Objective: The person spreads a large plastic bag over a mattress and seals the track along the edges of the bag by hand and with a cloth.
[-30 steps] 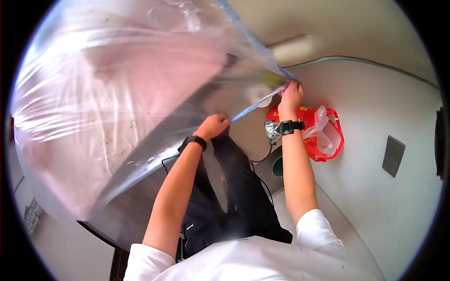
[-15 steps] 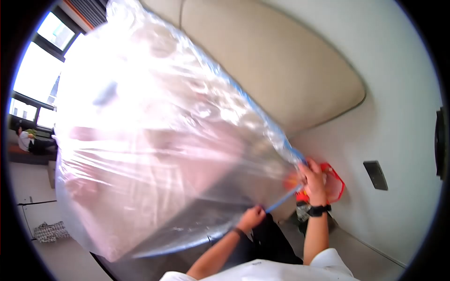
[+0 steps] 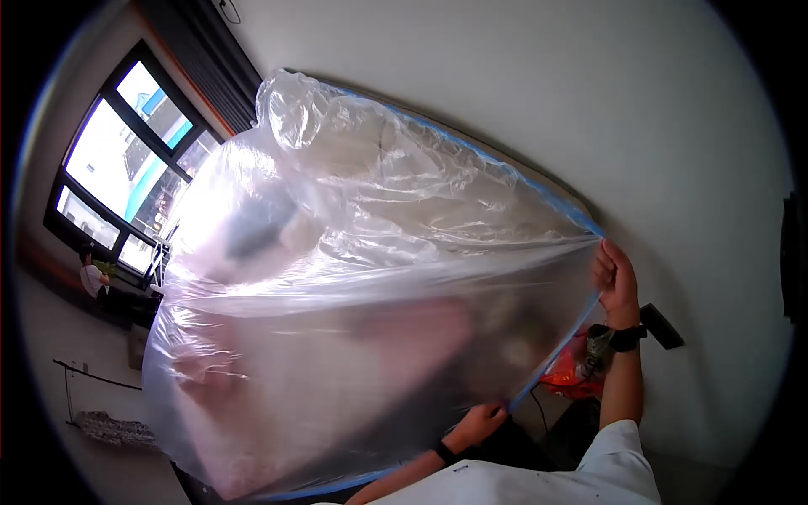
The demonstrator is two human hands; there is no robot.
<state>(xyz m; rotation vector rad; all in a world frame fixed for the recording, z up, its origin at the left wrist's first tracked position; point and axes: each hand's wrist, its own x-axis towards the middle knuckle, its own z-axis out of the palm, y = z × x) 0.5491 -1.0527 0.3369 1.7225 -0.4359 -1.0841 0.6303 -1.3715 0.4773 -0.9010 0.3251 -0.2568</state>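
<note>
A large clear plastic dust sheet (image 3: 404,261) with a blue taped edge is spread over a bed, draping over the beige headboard. My right hand (image 3: 617,276) is raised near the wall, its fingers closed on the blue edge by the headboard's near corner. Lower down, my left hand (image 3: 478,425) pinches the same edge close to my body. Between the two hands the blue edge runs taut. Under the film, pinkish bedding and a dark shape show only blurred.
A red bag (image 3: 572,374) sits behind my right wrist, below a dark wall plate (image 3: 661,326). At the far left are a window (image 3: 126,168), a dark curtain (image 3: 202,59) and a seated person (image 3: 94,273). A rack with patterned cloth (image 3: 114,429) stands at lower left.
My right hand has moved up and outward, pulling the blue edge up over the headboard, which is now mostly under the film. My left hand shifted slightly right and down. The view has tilted up.
</note>
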